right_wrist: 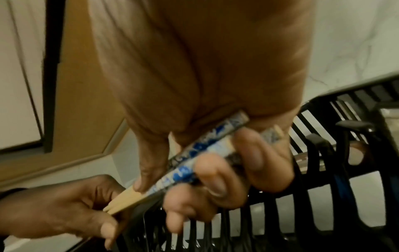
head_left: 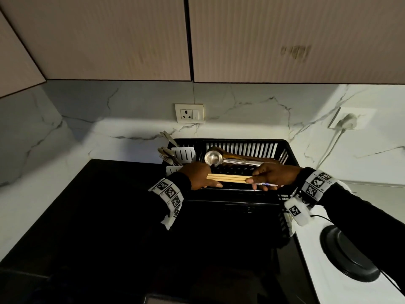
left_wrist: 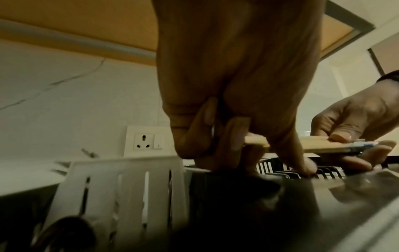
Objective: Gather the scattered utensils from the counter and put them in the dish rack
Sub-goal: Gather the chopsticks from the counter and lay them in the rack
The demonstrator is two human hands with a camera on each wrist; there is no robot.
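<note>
Holding a bundle of wooden chopsticks point(head_left: 228, 178) level over the front of the black dish rack point(head_left: 291, 150), the person has one hand at each end. The right hand point(head_left: 274, 175) wraps its fingers and thumb round the thicker ends, which carry a blue and white pattern, as the right wrist view shows. The left hand point(head_left: 198, 175) takes the plain tapered tips between thumb and fingers; the left wrist view shows those fingers curled about the sticks.

Inside the rack lie a steel ladle point(head_left: 213, 157) and a wooden spoon point(head_left: 245, 155), and the white cutlery cup point(head_left: 183, 154) at its left side holds forks and spoons.

The chopsticks look light, stiff and smooth. As several loose sticks they would likely slide past one another or fan out if gripped at one point only, so holding both ends keeps them together. The patterned ends seem the surer hold. Thin as they are, they could slip through the rack's slots unless laid across the bars or stood in the cup.
</note>
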